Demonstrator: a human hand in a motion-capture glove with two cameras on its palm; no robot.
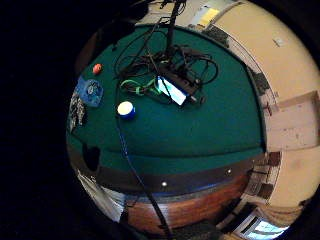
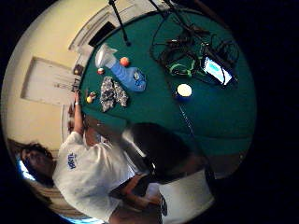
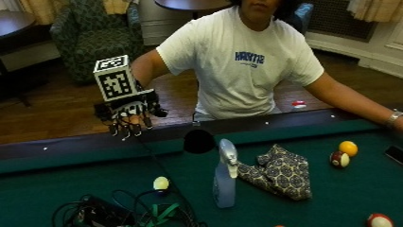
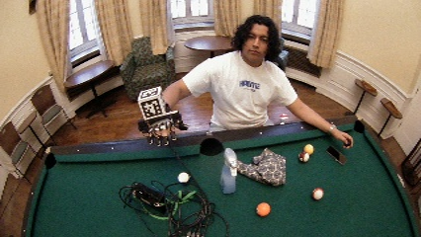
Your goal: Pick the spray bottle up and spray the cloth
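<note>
**Bottle upright on the felt, gloved hand raised off to one side**

Bottle [image 3: 224, 177] stands upright on the green counter [image 3: 56, 179], its white trigger head at the top, a little way in from the side pocket [image 3: 199, 141]. Just beside the bottle, on the side toward the person's bare arm, lies the patterned cloth [image 3: 280, 172], crumpled, with one corner reaching the bottle's base; whether they touch cannot be told. Beyond the cloth from the bottle sit a yellow ball [image 3: 347, 148] and a striped ball [image 3: 340, 159], next to each other. Near the bottle on its other side rests a white ball [image 3: 161, 183], and past that a tangle of black cables [image 3: 119, 213] with a green strap [image 3: 157, 213]. An orange ball [image 4: 263, 209] lies further into the counter from the bottle, and a red-and-white ball [image 4: 317, 193] sits off toward the cloth's far side.

The right hand [image 3: 129, 116] hangs in the air above the wooden rail, well apart from the bottle and on the white-ball side of it. Its grip is slack: fingers [image 3: 126, 128] point downward, relaxed and spread, with nothing in them. The bare hand [image 4: 346, 141] rests on the counter's far rail, beyond the yellow ball from the bottle.
</note>
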